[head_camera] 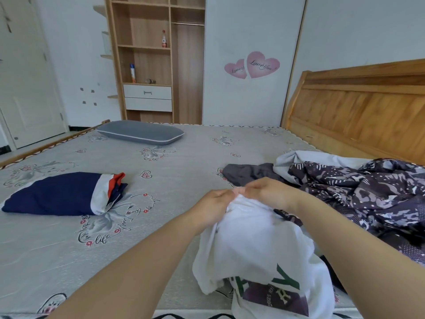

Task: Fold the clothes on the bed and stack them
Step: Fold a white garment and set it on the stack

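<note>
White shirt (257,238), "2021" legible, pinched by left hand (212,207) and right hand (264,192).

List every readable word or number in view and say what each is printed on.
"Love You": larger pink heart sticker on the wall.
"life": script on the bedsheet; the rest of that script is unclear.
"2021": dark patch on the white T-shirt; its green letters are folded.
Smaller heart sticker and bottle labels: too blurred.

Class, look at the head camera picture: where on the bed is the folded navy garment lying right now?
The folded navy garment lies on the left side of the bed, nearer than the grey pillow and well left of the hands.
</note>
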